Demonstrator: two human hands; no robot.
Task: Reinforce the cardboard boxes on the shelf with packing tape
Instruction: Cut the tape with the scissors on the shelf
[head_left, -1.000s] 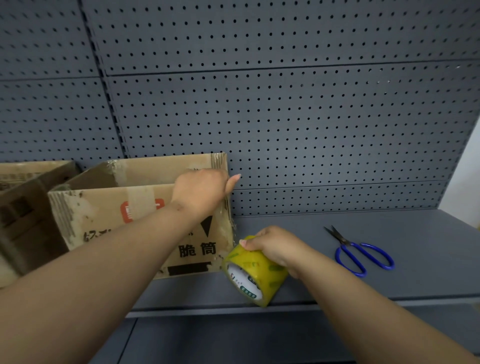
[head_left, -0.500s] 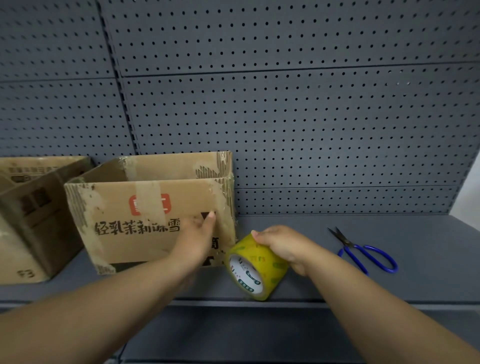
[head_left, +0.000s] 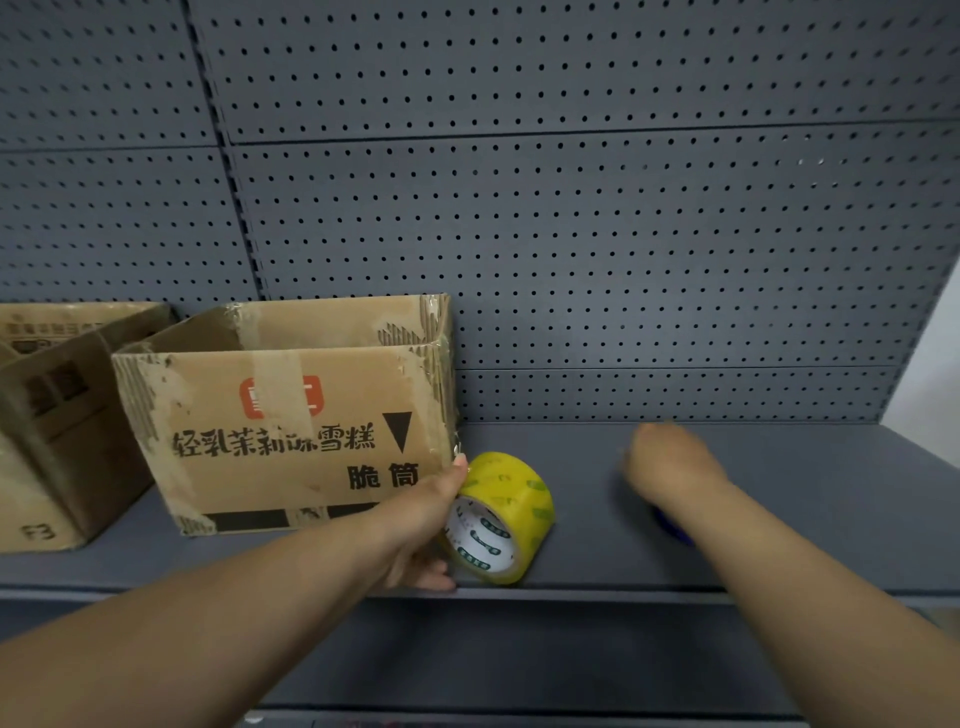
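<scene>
An open cardboard box (head_left: 291, 431) with black print and old tape strips stands on the grey shelf (head_left: 810, 509). A yellow packing tape roll (head_left: 511, 499) stands on its edge at the box's lower right corner. My left hand (head_left: 421, 525) grips the roll from the left, thumb on top and fingers underneath. To the right, my right hand (head_left: 670, 462) is blurred above the shelf, covering most of the blue-handled scissors (head_left: 675, 527). Only a bit of blue handle shows under the wrist. How its fingers lie is not visible.
A second cardboard box (head_left: 57, 415) stands at the far left, touching the first. A grey pegboard wall (head_left: 571, 234) closes the back of the shelf. The shelf's front edge runs just below the tape roll.
My right hand let go of the tape roll and moved right over the scissors. My left hand came off the box front and took hold of the roll.
</scene>
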